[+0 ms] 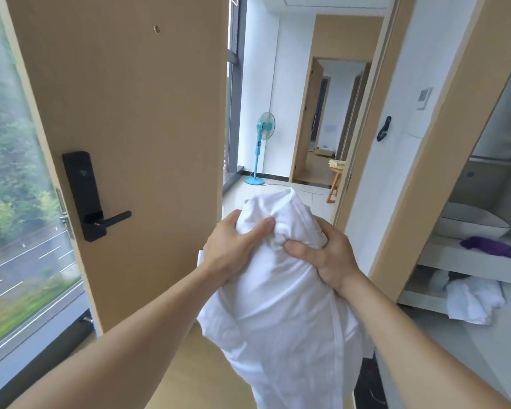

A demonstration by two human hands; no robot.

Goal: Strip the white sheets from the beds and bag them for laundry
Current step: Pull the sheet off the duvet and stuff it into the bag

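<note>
- White sheets point(281, 305) bunched into a bundle, held up in the doorway beside the open door point(124, 113).
- Left hand point(230, 252) and right hand point(328, 255): each grip clenched on the bundle's top.

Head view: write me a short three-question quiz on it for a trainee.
1. True or false: the left hand and the right hand both grip the bundled white sheet.
2. The standing fan down the hall is: A red, B blue, C black.
3. Fill in: the purple cloth lies at the ____ side of the picture.
Key: 1 true; 2 B; 3 right.
</note>
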